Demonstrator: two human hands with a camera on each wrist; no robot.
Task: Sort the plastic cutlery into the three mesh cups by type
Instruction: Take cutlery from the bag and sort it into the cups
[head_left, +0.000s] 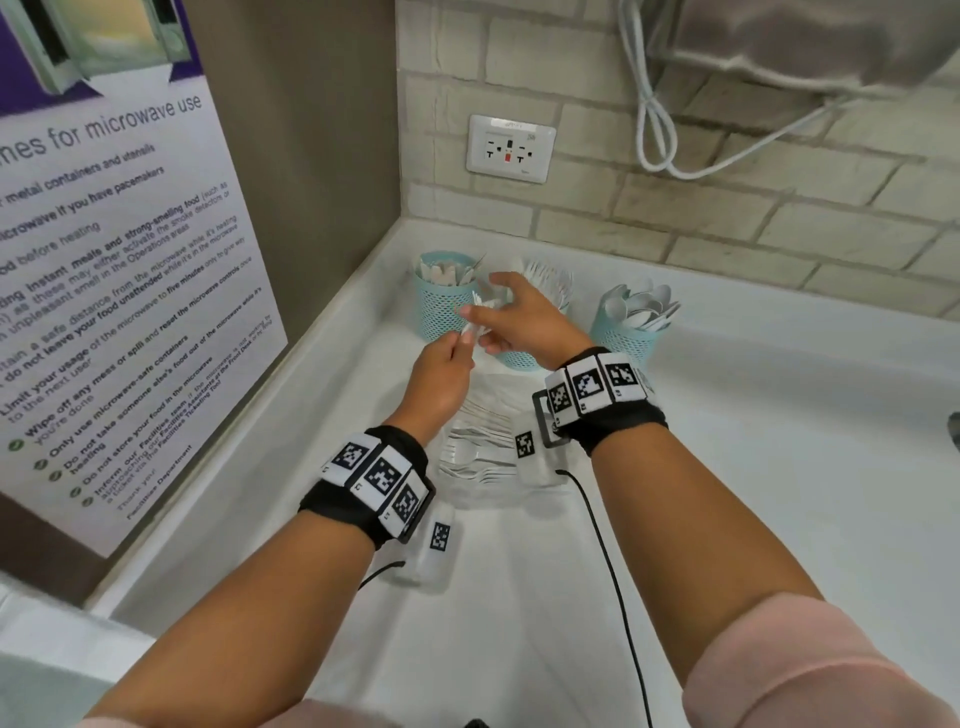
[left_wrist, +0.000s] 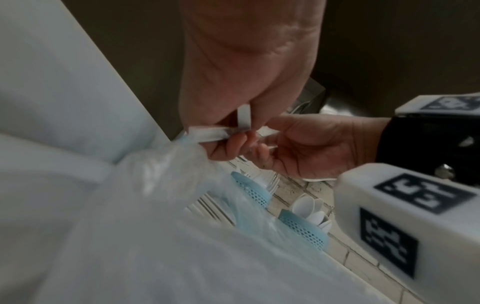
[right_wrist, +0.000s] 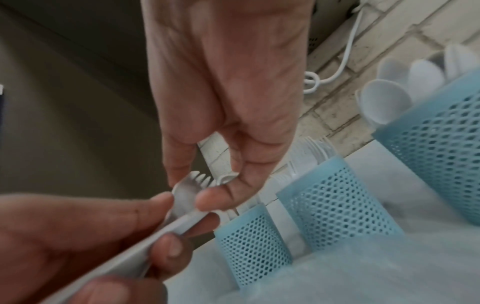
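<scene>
Closest in, the left hand (right_wrist: 85, 242) pinches a small bundle of white plastic cutlery by the handles, a fork (right_wrist: 193, 186) showing its tines at the front. The bundle's long axis runs from that grip up and away toward the far wall, tines leading. The right hand (right_wrist: 223, 102) is right at the head end, thumb and fingertips closing lightly on the fork's head, so it's the nearer hand for peeling one piece off.

Just beyond the fingers, three blue mesh cups: the middle cup (right_wrist: 337, 205), already holding forks, sits directly past the right hand; the left cup (head_left: 445, 301) holds flat sticks or knives, I can't tell which; the right cup (head_left: 626, 332) is full of spoons.

Nearer on the white surface (head_left: 779, 467), more loose cutlery (head_left: 475, 441) lies in clear plastic wrap.

On the left wall a poster (head_left: 104, 260) reads "for microwave use", "Limit your usage", "Only use microwave-safe containers".
</scene>
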